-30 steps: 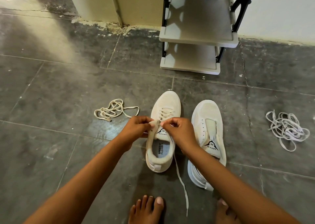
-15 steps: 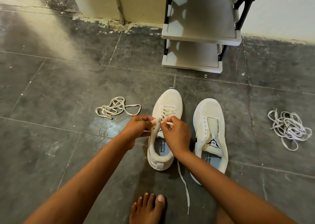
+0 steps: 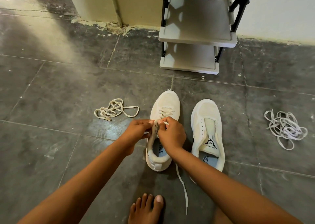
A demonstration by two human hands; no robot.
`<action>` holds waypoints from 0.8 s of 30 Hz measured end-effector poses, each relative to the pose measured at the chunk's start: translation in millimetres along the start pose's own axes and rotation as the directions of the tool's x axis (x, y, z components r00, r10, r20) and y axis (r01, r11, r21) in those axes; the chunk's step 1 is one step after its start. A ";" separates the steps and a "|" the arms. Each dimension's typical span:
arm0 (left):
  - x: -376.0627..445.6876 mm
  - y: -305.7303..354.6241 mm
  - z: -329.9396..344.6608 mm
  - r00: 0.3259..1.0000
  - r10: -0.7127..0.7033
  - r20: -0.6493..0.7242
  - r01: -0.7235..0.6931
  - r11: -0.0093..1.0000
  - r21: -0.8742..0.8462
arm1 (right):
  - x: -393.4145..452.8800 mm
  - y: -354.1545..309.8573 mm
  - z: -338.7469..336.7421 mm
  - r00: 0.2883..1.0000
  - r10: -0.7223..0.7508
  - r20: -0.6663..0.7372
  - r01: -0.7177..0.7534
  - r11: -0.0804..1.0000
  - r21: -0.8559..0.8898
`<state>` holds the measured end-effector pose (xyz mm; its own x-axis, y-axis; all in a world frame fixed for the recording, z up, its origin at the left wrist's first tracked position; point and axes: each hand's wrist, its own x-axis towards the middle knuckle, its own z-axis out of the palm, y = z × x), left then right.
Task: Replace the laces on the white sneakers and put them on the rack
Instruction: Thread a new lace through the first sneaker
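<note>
Two white sneakers stand side by side on the grey floor. The left sneaker [image 3: 166, 104] has a cream lace crossed through its lower eyelets. My left hand [image 3: 136, 131] pinches its left eyelet flap, and my right hand [image 3: 172, 134] grips the lace at the upper eyelets. A loose lace end [image 3: 183, 188] trails toward me on the floor. The right sneaker [image 3: 207, 121] has no lace and its tongue lies open. A bundle of cream laces [image 3: 114, 110] lies to the left. A bundle of white laces [image 3: 286, 128] lies to the right.
A white shoe rack [image 3: 197, 37] with black side struts stands against the wall just beyond the sneakers, its shelves bare. My bare foot [image 3: 146, 208] rests on the floor at the bottom edge. A cream wall corner [image 3: 110, 3] rises at the back left.
My hands have shifted slightly forward along the left sneaker, fingers closer together at the eyelets. The right sneaker now sits upright instead of leaning.
</note>
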<state>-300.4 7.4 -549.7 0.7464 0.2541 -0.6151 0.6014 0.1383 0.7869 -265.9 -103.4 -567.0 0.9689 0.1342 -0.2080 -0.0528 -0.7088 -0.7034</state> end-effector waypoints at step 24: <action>26.9 76.7 -64.5 0.848 0.317 -0.425 -0.527 0.598 -0.604 | 3.5 37.3 -13.0 0.953 -0.281 0.110 0.294 0.948 -0.124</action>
<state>-252.6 86.6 -502.7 0.7023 0.6663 -0.2505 -0.2055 0.5267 0.8249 -261.3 -138.4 -585.1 0.9117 0.4039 -0.0752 0.2649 -0.7179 -0.6438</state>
